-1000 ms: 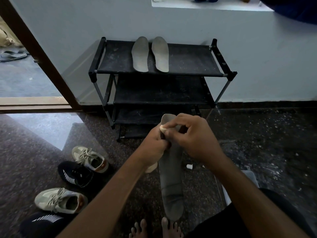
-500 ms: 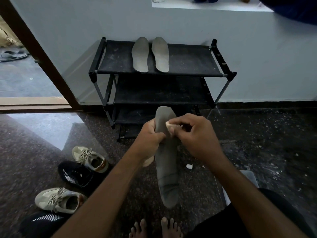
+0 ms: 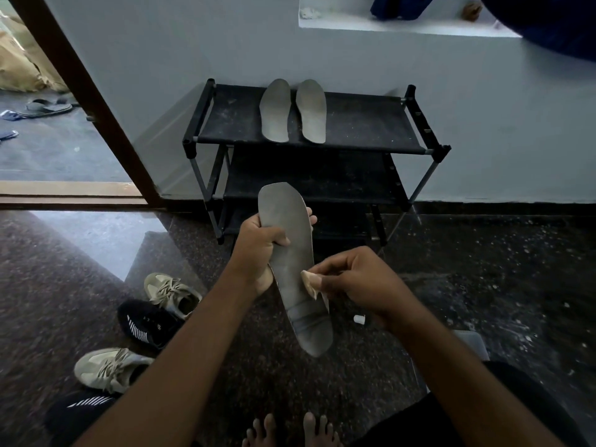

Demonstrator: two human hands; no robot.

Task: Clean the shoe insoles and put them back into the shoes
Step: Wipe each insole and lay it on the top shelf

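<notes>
No legible writing is seen. A grey, flat, elongated insole [image 3: 295, 262] is gripped near its toe end by the left hand [image 3: 258, 250]. A small pale cloth [image 3: 311, 282] is pinched by the right hand [image 3: 361, 285] and pressed to the insole's mid-section. Two matching insoles [image 3: 293, 111] are laid on the black fabric-topped rack [image 3: 354, 124]. Beige laced sneakers [image 3: 109, 369] and striped black shoes [image 3: 145, 324] are set on the speckled floor [image 3: 483, 285].

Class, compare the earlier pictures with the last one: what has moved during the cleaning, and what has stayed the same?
The right hand has slid its small wipe from the insole's upper end down to its middle. The left hand keeps its grip near the top. The two insoles on the rack and the shoes on the floor have not moved.
</notes>
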